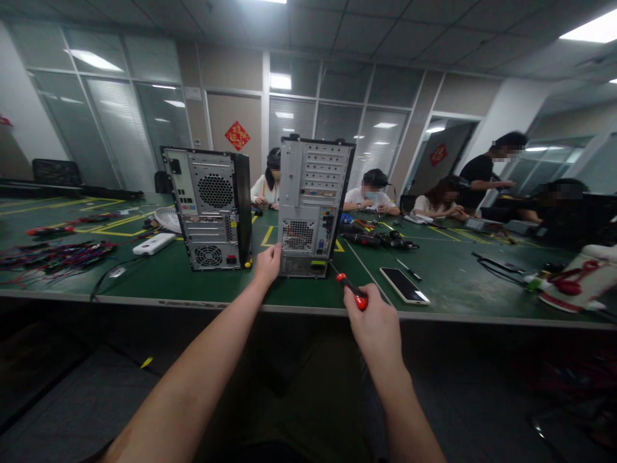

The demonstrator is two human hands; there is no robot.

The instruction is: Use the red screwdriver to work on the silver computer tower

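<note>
Two computer tower cases stand upright on the green table (434, 270), rear panels facing me. My left hand (268, 262) grips the lower left corner of the silver tower (313, 206), fingers closed on its edge. My right hand (373, 325) is closed round a red-and-black screwdriver (351, 289), whose tip points toward the silver tower's lower right corner. The black tower (209, 209) stands just left of the silver one, untouched.
A phone (403, 285) lies face up right of the screwdriver. Coloured wires (53, 254) and a white box (154, 244) lie at left. Black tools (380, 239) sit behind the towers. Several people work at the far side. A red-and-white object (578, 283) is at right.
</note>
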